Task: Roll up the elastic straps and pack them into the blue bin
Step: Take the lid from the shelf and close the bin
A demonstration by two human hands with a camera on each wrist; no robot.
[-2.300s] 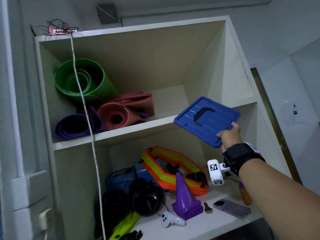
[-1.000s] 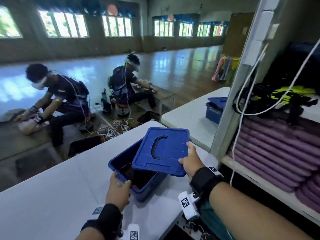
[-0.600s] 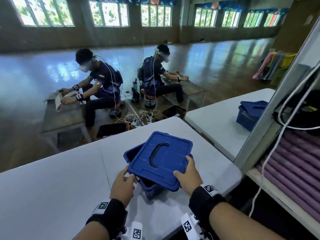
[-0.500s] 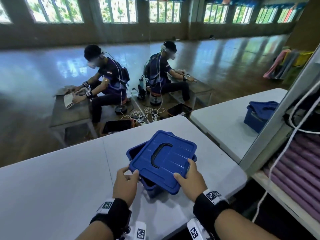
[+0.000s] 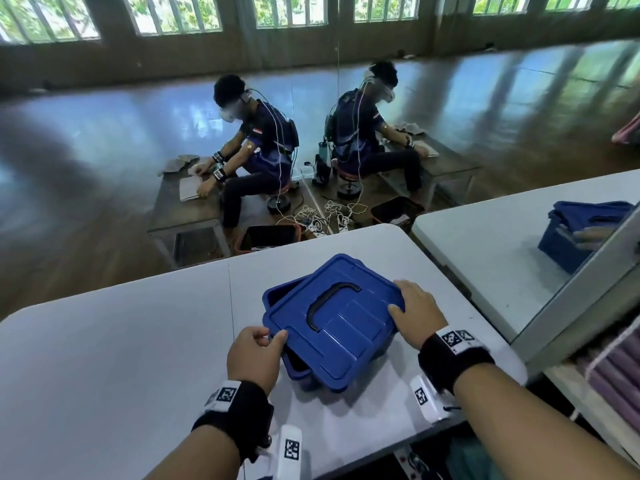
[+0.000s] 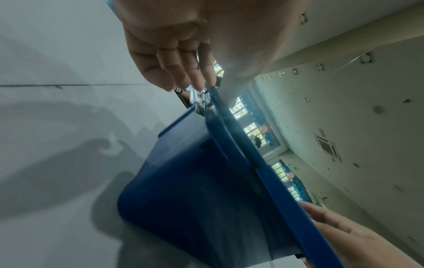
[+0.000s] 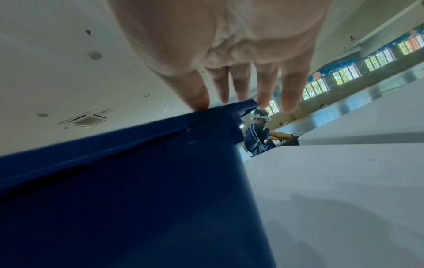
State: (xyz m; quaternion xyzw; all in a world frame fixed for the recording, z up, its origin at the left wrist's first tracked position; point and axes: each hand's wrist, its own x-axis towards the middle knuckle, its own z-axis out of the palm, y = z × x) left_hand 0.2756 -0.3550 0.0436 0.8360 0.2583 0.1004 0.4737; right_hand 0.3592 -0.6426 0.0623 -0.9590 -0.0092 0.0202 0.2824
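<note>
Hands first: your left hand (image 5: pixel 254 355) pinches the near-left corner of the blue lid (image 5: pixel 334 320), thumb on top and fingers curled under the edge. Your right hand (image 5: pixel 415 311) sits at the lid's 3 o'clock edge, thumb on top with the fingers reaching fairly straight past the rim, so it's more a brace than a real clamp.

That lid lies skewed on the blue bin (image 5: pixel 277 296), with a sliver of the opening showing at 10 o'clock. The bin stands on the grey table (image 5: pixel 121 341), toward its right end. No elastic straps visible, so I can't tell whether they're inside.

What could bite you, I reckon: push down while it's twisted like this and one corner seats while the opposite one pops up, or the bin skates across the smooth tabletop since nothing's holding its body.

Writing-wise, nothing readable. Only the square black-and-white marker tags on your wristbands (image 5: pixel 453 337).
</note>
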